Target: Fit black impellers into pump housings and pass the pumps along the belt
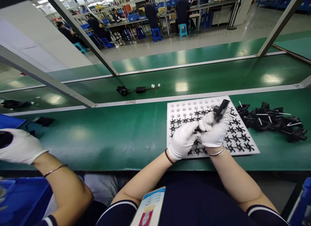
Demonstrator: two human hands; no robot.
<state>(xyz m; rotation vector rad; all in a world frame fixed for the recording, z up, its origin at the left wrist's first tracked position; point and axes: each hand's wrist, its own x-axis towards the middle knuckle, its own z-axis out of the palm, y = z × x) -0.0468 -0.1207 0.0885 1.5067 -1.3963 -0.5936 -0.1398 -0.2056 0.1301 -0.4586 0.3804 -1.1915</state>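
Observation:
Both of my hands wear white gloves and meet above a white foam tray (175, 132). Rows of small black impellers (235, 137) sit in the tray. In my right hand (216, 133) is a black plastic part with a tubular spout (222, 108), its spout tilted up and to the right. The fingers cover the rest of that part. My left hand (183, 140) is closed in a pinch right beside the right hand's fingers. A small dark bit shows at its fingertips, too hidden to name.
Black plastic parts with white shafts (272, 119) are piled right of the tray. A motor with cable (122, 90) lies beyond the white rail (136, 102). At left, a co-worker's gloved hand (21, 146) holds something black. Metal posts (80, 34) rise from the bench.

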